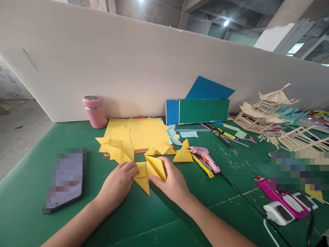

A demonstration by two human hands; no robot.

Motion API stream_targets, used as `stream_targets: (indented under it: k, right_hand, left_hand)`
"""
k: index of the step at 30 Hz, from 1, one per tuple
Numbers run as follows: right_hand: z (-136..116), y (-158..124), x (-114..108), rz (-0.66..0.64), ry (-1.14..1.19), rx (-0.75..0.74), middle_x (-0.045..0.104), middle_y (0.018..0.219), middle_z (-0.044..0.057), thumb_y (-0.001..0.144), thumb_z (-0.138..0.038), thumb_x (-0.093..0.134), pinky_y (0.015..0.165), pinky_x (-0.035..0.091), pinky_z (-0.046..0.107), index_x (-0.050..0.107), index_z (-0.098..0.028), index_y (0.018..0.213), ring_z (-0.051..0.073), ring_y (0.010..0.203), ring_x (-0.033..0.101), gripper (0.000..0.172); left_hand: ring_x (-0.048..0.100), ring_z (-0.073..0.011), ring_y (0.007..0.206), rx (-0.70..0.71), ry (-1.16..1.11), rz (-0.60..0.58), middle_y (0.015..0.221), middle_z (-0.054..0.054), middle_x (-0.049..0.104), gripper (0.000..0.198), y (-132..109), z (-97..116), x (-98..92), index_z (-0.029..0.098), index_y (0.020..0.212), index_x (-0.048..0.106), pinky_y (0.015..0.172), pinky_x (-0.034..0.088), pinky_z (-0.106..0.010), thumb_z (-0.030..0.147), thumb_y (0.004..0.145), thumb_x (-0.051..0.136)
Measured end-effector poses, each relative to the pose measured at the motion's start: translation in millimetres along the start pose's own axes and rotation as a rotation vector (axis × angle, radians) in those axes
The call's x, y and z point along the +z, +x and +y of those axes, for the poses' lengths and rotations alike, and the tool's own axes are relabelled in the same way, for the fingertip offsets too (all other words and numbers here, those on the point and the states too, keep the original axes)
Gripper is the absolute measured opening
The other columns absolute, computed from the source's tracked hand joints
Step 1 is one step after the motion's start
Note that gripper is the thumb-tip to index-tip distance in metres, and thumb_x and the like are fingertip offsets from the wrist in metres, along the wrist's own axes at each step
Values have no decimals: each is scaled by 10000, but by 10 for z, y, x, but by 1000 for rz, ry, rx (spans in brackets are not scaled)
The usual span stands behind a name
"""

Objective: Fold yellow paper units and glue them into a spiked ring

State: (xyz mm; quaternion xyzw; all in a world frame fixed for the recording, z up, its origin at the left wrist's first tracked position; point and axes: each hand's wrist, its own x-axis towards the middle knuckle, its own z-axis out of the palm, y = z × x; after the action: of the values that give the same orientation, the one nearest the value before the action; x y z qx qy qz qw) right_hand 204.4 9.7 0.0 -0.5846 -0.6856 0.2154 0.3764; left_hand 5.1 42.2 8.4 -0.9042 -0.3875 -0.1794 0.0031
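Observation:
Between my hands is a folded yellow paper piece [156, 167] with pointed flaps, one tip aimed down toward me. My left hand [125, 178] pinches its left edge with curled fingers. With thumb and fingers, my right hand [172, 180] grips the raised, pleated flap on the right. Just beyond my left hand lies another folded yellow paper shape [113, 148]. Behind the held piece sits a low folded yellow paper [159, 149], and to its right stands a yellow paper triangle form [184, 153]. A stack of yellow paper sheets [144, 129] lies at the back.
A pink glue gun [204, 156] rests beside yellow-handled scissors [204, 167], its black cord running front right. A pink flask [94, 111] stands back left, and a tablet-like device [65, 178] lies left. Stick models [267, 113] and a magenta power strip [281, 197] occupy the right.

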Motion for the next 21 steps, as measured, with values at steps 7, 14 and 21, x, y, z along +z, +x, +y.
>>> stream_targets:
  k: [7,14,21]
  right_hand:
    - [95,3,-54,91,178,2,583,666,11,816,-293,486,546,459,251,510,-202,732,160,601,561,127]
    - [125,-46,-238,-144,391,184,679,829,7,720,-197,586,646,527,294,439,-221,1177,193,736,666,481]
    - [90,-9,-235,-149,217,189,686,812,24,715,-284,641,624,515,300,611,-210,923,207,731,649,223]
  left_hand:
    - [588,-211,781,6,228,-139,895,-52,629,315,-16,112,18,200,889,627,729,522,-349,24,871,366]
    - [574,-236,922,28,55,-72,1108,-66,638,305,-24,110,48,210,1089,593,811,534,-396,81,905,387]
    - [620,-184,849,-20,-155,14,1002,-64,554,262,-22,82,98,203,994,564,769,546,-345,147,926,318]
